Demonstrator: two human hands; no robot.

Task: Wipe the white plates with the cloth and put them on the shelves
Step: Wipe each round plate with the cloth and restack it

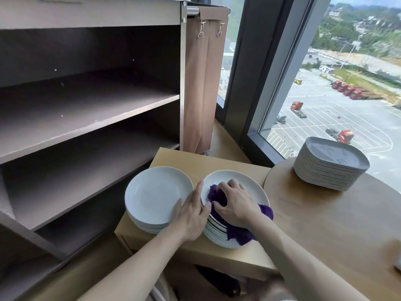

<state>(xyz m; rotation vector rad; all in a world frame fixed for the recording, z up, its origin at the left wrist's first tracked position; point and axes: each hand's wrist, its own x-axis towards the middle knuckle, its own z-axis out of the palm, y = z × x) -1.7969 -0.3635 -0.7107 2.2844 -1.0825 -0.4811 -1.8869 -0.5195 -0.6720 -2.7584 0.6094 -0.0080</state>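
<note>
Two stacks of round white plates stand side by side on a low wooden table (219,253). On the top plate of the right stack (249,184) lies a purple cloth (237,234), and my right hand (235,205) grips it against the plate. My left hand (193,213) holds the left rim of that top plate, thumb on top. The left stack (155,195) is untouched. The brown shelf unit (91,109) stands open to the left with bare shelves.
A stack of grey squarish plates (332,164) sits on a round wooden table (338,224) at the right, beside a large window. A brown fabric panel (201,83) hangs on the shelf unit's right side.
</note>
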